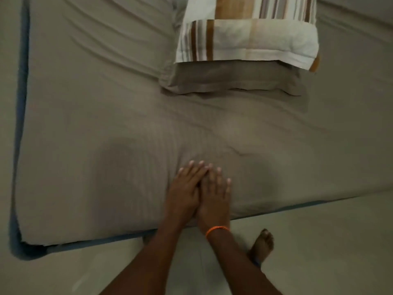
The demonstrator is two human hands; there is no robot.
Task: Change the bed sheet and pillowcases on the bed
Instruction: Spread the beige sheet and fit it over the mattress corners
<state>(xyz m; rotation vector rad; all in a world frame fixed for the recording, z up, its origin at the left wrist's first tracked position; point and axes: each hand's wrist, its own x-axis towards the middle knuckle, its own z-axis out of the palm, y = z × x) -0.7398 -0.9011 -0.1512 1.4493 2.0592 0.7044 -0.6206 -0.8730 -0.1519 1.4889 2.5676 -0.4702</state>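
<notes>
A taupe bed sheet (106,124) covers the low mattress, with wrinkles across its middle and upper left. My left hand (185,188) and my right hand (215,196) lie flat side by side on the sheet near the front edge, fingers straight, the left partly over the right. An orange band circles my right wrist. At the head of the bed a pillow in a taupe case (231,80) lies under a pillow in a white case with brown stripes (244,39).
A blue mattress edge (21,107) shows along the left side and the front corner. Pale floor (319,241) runs in front of the bed, where my bare foot (262,244) stands to the right of my arms.
</notes>
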